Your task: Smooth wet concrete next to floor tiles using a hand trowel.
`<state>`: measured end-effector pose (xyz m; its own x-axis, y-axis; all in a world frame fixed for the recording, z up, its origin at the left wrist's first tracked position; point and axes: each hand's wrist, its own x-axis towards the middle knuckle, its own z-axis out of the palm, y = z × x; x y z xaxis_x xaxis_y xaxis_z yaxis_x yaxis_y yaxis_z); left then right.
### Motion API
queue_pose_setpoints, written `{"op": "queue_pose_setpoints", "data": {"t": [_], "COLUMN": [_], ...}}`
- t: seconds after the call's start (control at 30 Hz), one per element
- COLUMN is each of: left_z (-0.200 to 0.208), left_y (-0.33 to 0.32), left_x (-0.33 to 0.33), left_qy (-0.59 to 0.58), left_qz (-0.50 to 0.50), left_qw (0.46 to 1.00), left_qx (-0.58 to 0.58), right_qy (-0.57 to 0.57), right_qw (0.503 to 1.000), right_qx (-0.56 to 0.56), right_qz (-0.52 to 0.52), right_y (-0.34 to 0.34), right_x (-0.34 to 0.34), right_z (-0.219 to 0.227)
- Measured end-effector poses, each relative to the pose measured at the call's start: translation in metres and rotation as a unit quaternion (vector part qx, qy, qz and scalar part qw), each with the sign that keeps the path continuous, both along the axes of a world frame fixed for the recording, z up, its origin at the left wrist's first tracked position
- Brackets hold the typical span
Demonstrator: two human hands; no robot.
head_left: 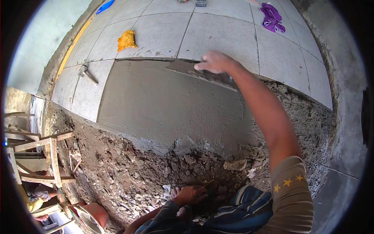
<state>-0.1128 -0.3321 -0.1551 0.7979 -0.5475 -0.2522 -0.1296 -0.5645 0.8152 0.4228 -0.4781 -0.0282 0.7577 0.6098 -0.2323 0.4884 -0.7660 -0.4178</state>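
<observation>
My right hand (216,62) is closed around the grip of a long, flat trowel (206,77), its grip mostly hidden by my fingers. The trowel's blade lies along the far edge of a smooth grey bed of wet mortar (163,97), beside the laid tiles. Down among soil and stone rubble (152,169), my left hand (191,194) leans close to my body with its fingers apart, holding nothing that I can see. A thin string crosses the near side of the mortar bed.
Pale floor tiles (218,33) border the mortar. On them lie a hammer (87,75), a yellow-orange sponge (127,40) and a purple cloth (272,18). Wooden framing (54,160), a reddish bucket (95,214) and part of another person in yellow (34,203) are at lower left.
</observation>
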Motion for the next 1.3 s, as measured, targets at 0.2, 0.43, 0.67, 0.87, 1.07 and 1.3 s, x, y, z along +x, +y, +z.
{"op": "queue_pose_setpoints", "data": {"t": [0.2, 0.43, 0.67, 0.87, 1.07, 1.3], "left_z": [0.001, 0.003, -0.001, 0.004, 0.004, 0.006], "left_y": [-0.008, -0.003, -0.007, -0.008, -0.009, -0.005], "left_x": [0.006, 0.009, 0.006, 0.008, 0.006, 0.008], "left_qy": [0.016, -0.002, -0.015, -0.028, 0.009, 0.022], "left_qz": [0.0, 0.012, -0.008, -0.011, -0.049, -0.028], "left_qw": [1.0, 1.0, 1.0, 0.999, 0.997, 0.998], "left_qx": [0.013, 0.003, 0.007, 0.026, 0.059, 0.051], "right_qy": [0.017, 0.088, 0.001, -0.12, 0.054, 0.178], "right_qw": [1.0, 0.97, 0.934, 0.904, 0.802, 0.808], "right_qx": [-0.017, -0.195, -0.16, 0.046, 0.161, 0.12], "right_qz": [0.012, -0.116, -0.319, -0.409, -0.573, -0.55], "right_y": [-0.016, -0.208, -0.408, -0.418, -0.419, -0.354], "right_x": [0.061, 0.009, -0.115, -0.288, -0.29, -0.192], "right_z": [-0.019, 0.024, 0.013, 0.013, 0.039, 0.01]}}
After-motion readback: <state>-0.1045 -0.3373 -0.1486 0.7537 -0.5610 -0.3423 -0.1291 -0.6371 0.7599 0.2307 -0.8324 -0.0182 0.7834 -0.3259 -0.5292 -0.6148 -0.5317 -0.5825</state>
